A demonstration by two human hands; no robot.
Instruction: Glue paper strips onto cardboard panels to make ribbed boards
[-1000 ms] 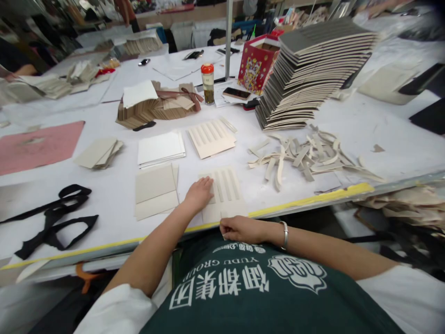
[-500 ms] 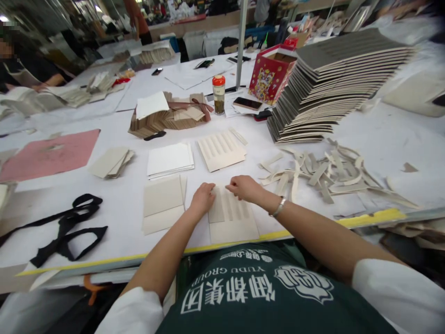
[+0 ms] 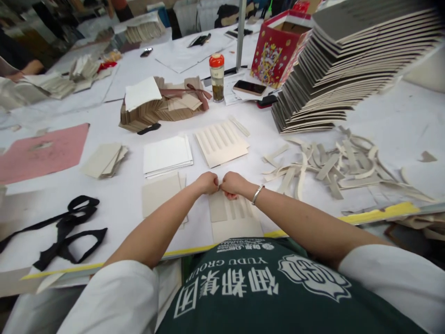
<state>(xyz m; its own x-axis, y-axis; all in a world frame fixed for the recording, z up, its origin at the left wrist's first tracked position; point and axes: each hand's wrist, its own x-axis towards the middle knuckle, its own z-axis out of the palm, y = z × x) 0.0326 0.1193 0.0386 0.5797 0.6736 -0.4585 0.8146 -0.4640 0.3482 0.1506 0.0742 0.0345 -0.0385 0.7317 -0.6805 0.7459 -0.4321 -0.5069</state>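
Note:
Right in front of me a beige panel with raised ridges [image 3: 239,228] lies at the table's front edge. A smaller flat beige piece [image 3: 218,208] covers its left part. Over the far edge of these pieces, my left hand [image 3: 209,182] is closed with its fingertips pinched. My right hand [image 3: 233,183], with a silver bracelet at the wrist, is closed too, and its fingertips meet or nearly meet the left ones. Whatever lies between the fingers is hidden. A second ridged panel [image 3: 222,143] rests just beyond my hands, and flat beige pieces [image 3: 160,192] lie beside my left forearm.
White sheets [image 3: 167,155] are stacked left of centre. Curled offcut strips [image 3: 333,162] pile up on the right, before a tall stack of grey-beige panels [image 3: 347,74]. Black straps [image 3: 67,227] lie at left. A red-lidded jar [image 3: 217,79] and a red box [image 3: 278,48] stand farther back.
My hands have drawn together from either side of the smaller piece's far end, the right one moving left. The whole view has shifted slightly downward.

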